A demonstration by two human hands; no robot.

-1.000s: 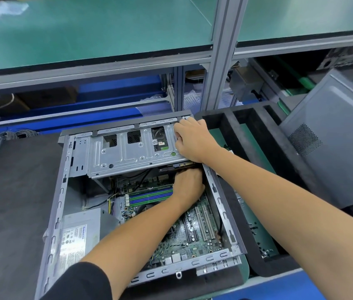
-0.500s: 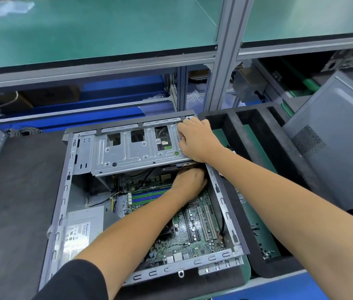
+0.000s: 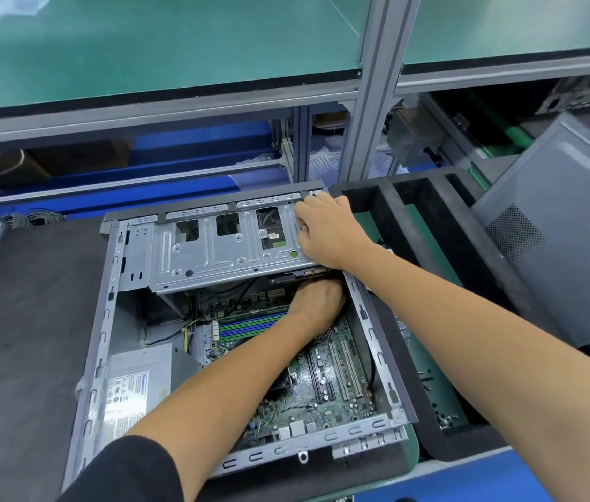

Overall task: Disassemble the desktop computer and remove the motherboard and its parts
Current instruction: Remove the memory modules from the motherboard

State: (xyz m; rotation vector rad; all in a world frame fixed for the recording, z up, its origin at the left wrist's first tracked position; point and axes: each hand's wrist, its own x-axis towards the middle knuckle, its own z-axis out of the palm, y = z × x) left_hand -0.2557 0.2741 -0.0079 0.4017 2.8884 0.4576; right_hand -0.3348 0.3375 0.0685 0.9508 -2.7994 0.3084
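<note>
An open desktop case lies on its side on a dark mat. Inside it are the green motherboard, blue and green memory slots and a grey power supply. A metal drive cage spans the far end of the case. My right hand grips the cage's right end with bent fingers. My left hand reaches under the cage's right side, just above the board. Its fingers are hidden beneath the cage.
A black foam tray with compartments stands to the right of the case. A grey side panel leans at the far right. An aluminium post and a green shelf rise behind. A circuit board lies in the tray.
Both hands stay where they were on and under the drive cage. Only the camera has shifted a little.
</note>
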